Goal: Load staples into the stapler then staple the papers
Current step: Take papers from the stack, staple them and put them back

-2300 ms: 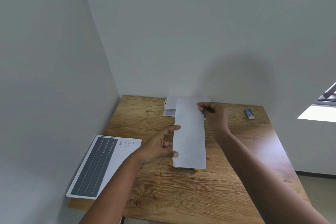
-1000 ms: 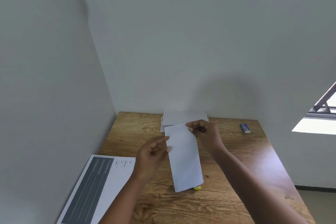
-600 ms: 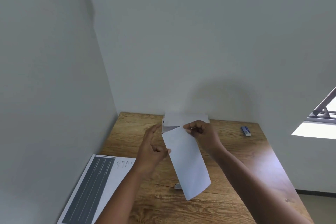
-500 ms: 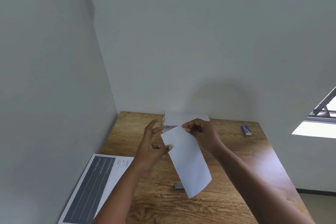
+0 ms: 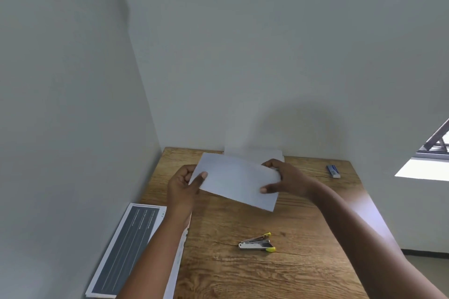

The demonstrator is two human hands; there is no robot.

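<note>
Head view looks down on a wooden table (image 5: 303, 274) set in a corner between 2 grey walls. Both hands hold 1 white paper (image 5: 237, 181) up over the table's middle, its long side running left to right and tilted down toward the right. The left hand (image 5: 183, 188) pinches the paper's left end, thumb on the near face and fingers curled behind. The right hand (image 5: 289, 181) grips the right end the same way, thumb on the front, fingers wrapped round the edge.

Nearer the camera, the stapler (image 5: 257, 243) lies on the bare wood, apart from both hands. It is metal with yellow tips, and its 2 arms are spread slightly at the right end.

A stack (image 5: 255, 153) of white sheets sits against the back wall, partly hidden by the held paper. A small blue box (image 5: 332, 171) lies near the table's far right corner. A printed sheet (image 5: 126, 247) with a dark panel lies along the left edge, under the left forearm.
</note>
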